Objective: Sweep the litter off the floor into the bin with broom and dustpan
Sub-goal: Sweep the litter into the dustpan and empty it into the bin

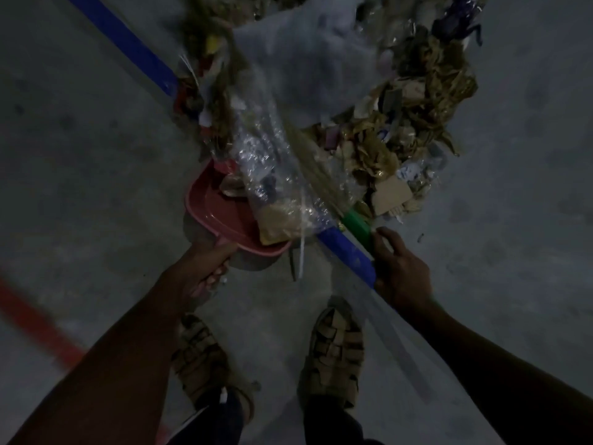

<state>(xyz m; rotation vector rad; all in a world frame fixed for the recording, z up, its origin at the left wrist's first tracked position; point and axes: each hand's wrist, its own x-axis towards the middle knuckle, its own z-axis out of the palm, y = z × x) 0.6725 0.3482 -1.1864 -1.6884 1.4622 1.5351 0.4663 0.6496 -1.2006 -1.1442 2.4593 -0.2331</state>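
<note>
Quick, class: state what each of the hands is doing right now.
Left hand: grips the pink dustpan by its handle.
Right hand: holds the broom by its green collar.

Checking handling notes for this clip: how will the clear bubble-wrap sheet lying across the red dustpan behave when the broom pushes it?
The clear bubble-wrap sheet looks floppy and light, so it will probably crumple rather than slide. It overhangs the red plastic dustpan, so it may spill off. The straw broom bristles might snag it.
</note>
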